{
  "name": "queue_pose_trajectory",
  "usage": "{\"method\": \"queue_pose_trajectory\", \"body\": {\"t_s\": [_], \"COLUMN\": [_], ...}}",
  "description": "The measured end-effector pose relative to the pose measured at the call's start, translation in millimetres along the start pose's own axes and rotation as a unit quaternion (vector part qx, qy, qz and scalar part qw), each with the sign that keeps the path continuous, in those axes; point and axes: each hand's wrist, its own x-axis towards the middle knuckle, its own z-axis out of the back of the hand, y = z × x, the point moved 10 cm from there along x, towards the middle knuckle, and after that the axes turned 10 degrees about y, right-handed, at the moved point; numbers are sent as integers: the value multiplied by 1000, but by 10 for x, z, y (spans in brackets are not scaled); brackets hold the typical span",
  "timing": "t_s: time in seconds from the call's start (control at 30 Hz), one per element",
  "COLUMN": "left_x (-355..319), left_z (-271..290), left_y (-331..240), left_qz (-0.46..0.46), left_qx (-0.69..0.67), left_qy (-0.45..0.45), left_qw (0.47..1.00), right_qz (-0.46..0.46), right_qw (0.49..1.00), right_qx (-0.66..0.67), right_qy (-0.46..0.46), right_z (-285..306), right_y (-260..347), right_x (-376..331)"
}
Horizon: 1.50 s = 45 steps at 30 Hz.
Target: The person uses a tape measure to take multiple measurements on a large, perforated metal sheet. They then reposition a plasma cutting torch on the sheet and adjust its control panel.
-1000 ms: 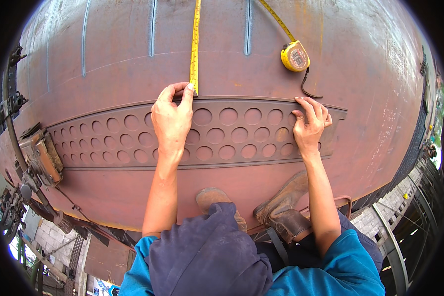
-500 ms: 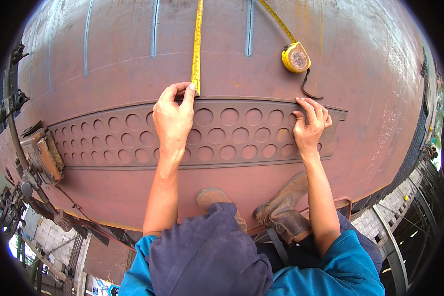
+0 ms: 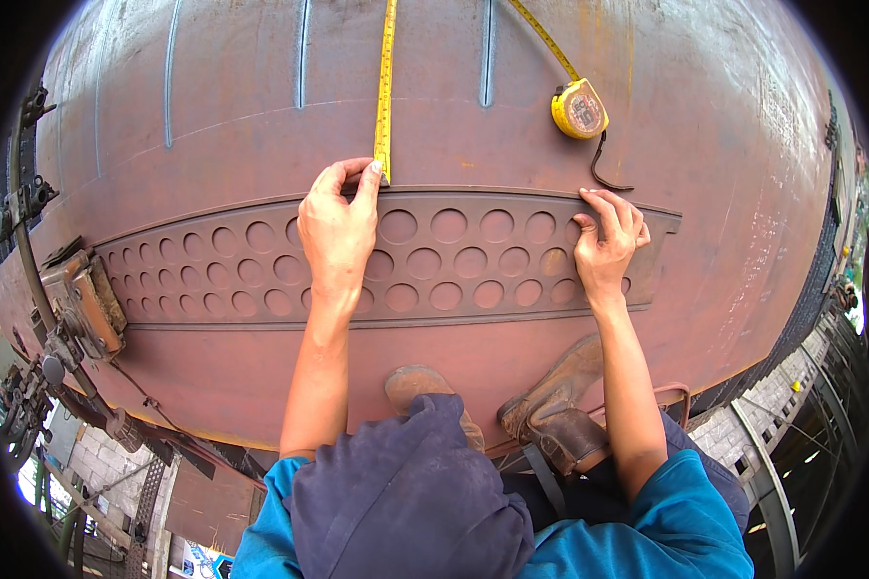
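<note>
A long dark metal strip [image 3: 410,295], punched with rows of round holes, lies across the curved rust-red steel plate [image 3: 473,159]. My left hand [image 3: 340,227] pinches the end of a yellow tape measure blade [image 3: 386,92] at the strip's far edge. That blade runs straight away from me over the plate. Farther right, my right hand [image 3: 608,239] grips the strip's far edge, fingertips hooked over it and thumb bent at the holes. The tape measure's yellow case [image 3: 580,108] rests on the plate at the upper right, its dark wrist strap [image 3: 603,172] trailing toward my right hand.
A box-shaped metal device [image 3: 85,301] with cables and rods sits at the strip's left end. Several pale blue-white lines, such as one marked line [image 3: 488,58], run along the plate's far part. My brown boots [image 3: 555,405] stand on the plate; scaffolding bars [image 3: 768,482] lie beyond its edge.
Almost nothing differs. The view has shifted very slightly, while both hands keep their places on the tape blade and the strip.
</note>
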Motion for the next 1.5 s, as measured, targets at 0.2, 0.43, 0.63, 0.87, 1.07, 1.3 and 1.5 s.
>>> {"method": "queue_pose_trajectory", "body": {"t_s": [0.2,0.43,0.63,0.87,1.07,1.3,1.5], "left_x": [-2,0,-4,-2,-23,-29,-58], "left_z": [15,3,12,4,19,5,54], "left_y": [-2,16,-11,45,1,-34,-59], "left_qz": [23,27,8,12,24,34,3], "left_qx": [11,-3,3,-7,7,8,36], "left_qy": [5,9,-4,3,5,15,-7], "left_qw": [1000,1000,1000,1000,1000,999,999], "right_qz": [-2,0,-3,50,38,15,41], "right_qw": [1000,1000,1000,998,994,998,997], "right_qx": [4,4,8,24,102,47,-16], "right_qy": [-1,-4,-2,36,-26,28,59], "right_z": [-4,-5,1,125,354,89,-52], "right_y": [-6,-8,-15,86,329,470,586], "right_x": [1,-4,-3,98,498,1023,1137]}}
